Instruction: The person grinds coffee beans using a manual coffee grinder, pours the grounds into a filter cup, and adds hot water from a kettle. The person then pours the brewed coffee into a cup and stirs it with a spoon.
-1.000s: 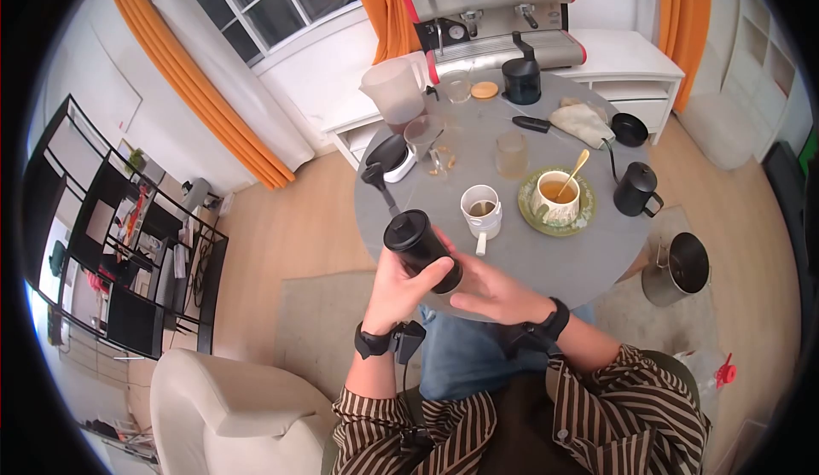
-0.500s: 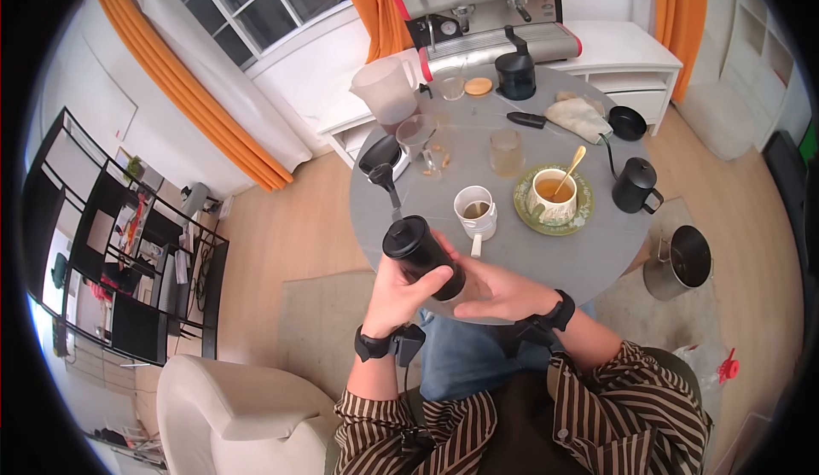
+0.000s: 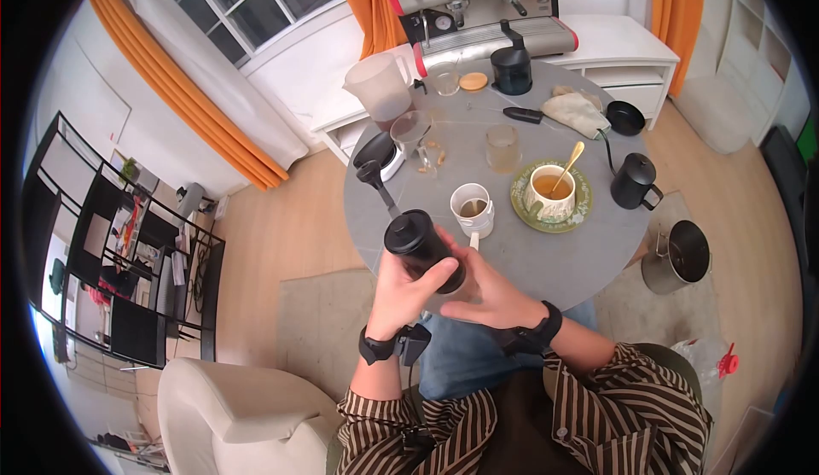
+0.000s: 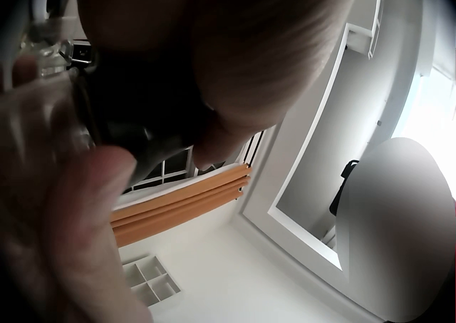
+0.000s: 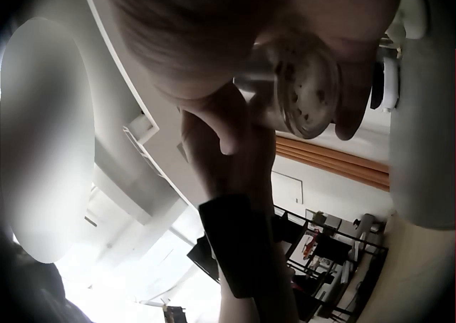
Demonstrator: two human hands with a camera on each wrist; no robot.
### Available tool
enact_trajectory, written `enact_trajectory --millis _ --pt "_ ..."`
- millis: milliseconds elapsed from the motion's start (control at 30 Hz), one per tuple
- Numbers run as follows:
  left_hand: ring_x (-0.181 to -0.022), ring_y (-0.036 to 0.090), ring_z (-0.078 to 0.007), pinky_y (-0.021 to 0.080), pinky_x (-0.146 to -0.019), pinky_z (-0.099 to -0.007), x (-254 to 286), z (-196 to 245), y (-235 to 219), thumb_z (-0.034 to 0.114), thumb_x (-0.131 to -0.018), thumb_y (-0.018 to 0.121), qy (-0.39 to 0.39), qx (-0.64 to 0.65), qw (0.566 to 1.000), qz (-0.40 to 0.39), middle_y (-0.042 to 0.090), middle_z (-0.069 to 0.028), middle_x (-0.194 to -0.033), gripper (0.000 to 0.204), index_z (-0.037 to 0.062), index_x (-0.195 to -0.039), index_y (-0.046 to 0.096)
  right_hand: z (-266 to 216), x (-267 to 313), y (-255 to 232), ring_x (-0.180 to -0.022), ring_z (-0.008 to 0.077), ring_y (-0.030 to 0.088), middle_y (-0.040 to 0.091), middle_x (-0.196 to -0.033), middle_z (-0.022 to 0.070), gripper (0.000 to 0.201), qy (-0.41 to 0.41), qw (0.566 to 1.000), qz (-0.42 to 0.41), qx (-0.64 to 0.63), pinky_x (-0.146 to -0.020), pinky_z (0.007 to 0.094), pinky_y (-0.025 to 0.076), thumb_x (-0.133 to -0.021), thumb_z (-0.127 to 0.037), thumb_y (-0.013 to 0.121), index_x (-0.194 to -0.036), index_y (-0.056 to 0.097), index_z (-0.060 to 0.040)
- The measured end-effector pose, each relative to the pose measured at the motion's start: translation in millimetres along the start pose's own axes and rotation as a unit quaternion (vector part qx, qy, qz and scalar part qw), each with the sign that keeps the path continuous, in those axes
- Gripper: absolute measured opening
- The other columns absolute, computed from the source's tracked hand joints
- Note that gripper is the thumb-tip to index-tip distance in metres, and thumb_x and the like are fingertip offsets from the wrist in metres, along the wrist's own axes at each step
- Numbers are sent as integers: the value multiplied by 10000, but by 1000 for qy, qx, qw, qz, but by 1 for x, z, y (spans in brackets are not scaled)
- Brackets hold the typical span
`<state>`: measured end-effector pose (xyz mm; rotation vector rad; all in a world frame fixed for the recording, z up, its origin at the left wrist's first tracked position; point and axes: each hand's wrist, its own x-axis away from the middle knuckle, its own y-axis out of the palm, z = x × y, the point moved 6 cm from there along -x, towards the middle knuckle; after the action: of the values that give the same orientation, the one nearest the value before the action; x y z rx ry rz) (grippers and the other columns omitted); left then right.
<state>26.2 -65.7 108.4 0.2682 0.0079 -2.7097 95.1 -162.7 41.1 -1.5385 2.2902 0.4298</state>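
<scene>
A black hand coffee grinder (image 3: 413,234) is held in front of the table's near edge, tilted, its crank handle (image 3: 377,183) pointing up and to the left. My left hand (image 3: 399,291) grips the dark body, thumb across its front. Lower down, my right hand (image 3: 493,291) holds the clear jar end. In the right wrist view this clear jar (image 5: 310,91) shows dark specks on its base, with fingers curled about it. A white mug (image 3: 469,224) with brownish contents stands just beyond the hands.
On the round grey table (image 3: 554,262) stand a cup with a gold spoon on a green plate (image 3: 522,210), a black kettle (image 3: 635,180), a drinking glass (image 3: 503,149), a glass carafe (image 3: 411,129) and a plastic pitcher (image 3: 375,91). A metal pot (image 3: 670,270) sits lower right.
My right hand has shifted slightly up and left against the lower end of the grinder. Both hands keep hold of it. The head view has shifted a little.
</scene>
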Motion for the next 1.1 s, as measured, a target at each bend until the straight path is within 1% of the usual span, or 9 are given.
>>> enact_trajectory --millis 33,100,133,233,300,400,800,1033,1100 --pt "-1024 641 -189 528 -910 -357 0 2 -2 21 -854 732 6 11 1000 -6 623 -83 -1101 403 22 -1201 527 -1 4 -5 -1250 287 534 490 -1340 194 788 -1 1000 -1 1 -1021 386 447 -831 -265 831 -1393 371 43" --pt "-1021 638 -163 527 -906 -339 0 2 -5 7 -862 729 12 38 999 -15 637 -71 -1092 373 20 -1188 549 -1 13 -2 -1328 250 485 456 -1441 199 784 141 959 -50 -242 -1057 387 430 -864 -277 811 -1432 364 28" --pt "-1017 635 -137 527 -903 -322 1 2 -5 -7 -869 726 16 64 997 -26 650 -59 -1082 344 18 -1175 570 0 13 -3 -1328 250 485 456 -1441 199 784 142 959 -49 -242 -1057 387 430 -864 -277 811 -1432 364 28" --pt "-1044 627 -182 520 -917 -358 3 -1 -3 22 -846 740 -2 20 999 -46 619 -80 -1111 426 28 -1212 522 -3 11 -4 -1294 275 510 472 -1370 183 785 107 984 -51 -136 -1047 392 438 -830 -228 832 -1429 389 20" --pt "-1041 623 -173 520 -912 -351 2 1 0 24 -847 742 -1 7 999 -40 619 -79 -1112 428 29 -1214 521 -15 8 -9 -1209 301 541 466 -1278 172 754 63 968 11 241 -1013 399 460 -775 -155 851 -1382 438 16" --pt "-1007 624 -143 526 -885 -325 3 3 -2 17 -859 747 18 -20 1000 -15 625 -63 -1104 410 35 -1200 521 -7 12 -11 -1113 318 552 445 -1205 164 721 53 949 98 295 -971 393 477 -736 -131 859 -1329 475 11" --pt "-973 618 -141 524 -875 -319 -27 -73 -112 108 -862 791 58 -168 972 152 616 -51 -1099 468 48 -1214 489 -27 49 -30 -1132 226 568 538 -1201 77 621 69 957 125 251 -959 340 473 -764 -177 870 -1290 559 -66" --pt "-1011 602 -161 509 -913 -335 -51 -117 -129 103 -856 800 33 -169 979 106 597 -53 -1101 489 51 -1229 488 -38 67 -40 -1137 236 581 559 -1229 91 636 72 944 154 284 -984 353 467 -764 -188 870 -1308 566 -68" --pt "-1012 600 -165 506 -920 -337 -54 -125 -128 96 -856 798 29 -162 982 96 593 -52 -1093 489 50 -1232 489 -41 67 -41 -1147 316 574 555 -1217 133 628 69 947 150 275 -987 394 469 -768 -203 852 -1302 555 -58"
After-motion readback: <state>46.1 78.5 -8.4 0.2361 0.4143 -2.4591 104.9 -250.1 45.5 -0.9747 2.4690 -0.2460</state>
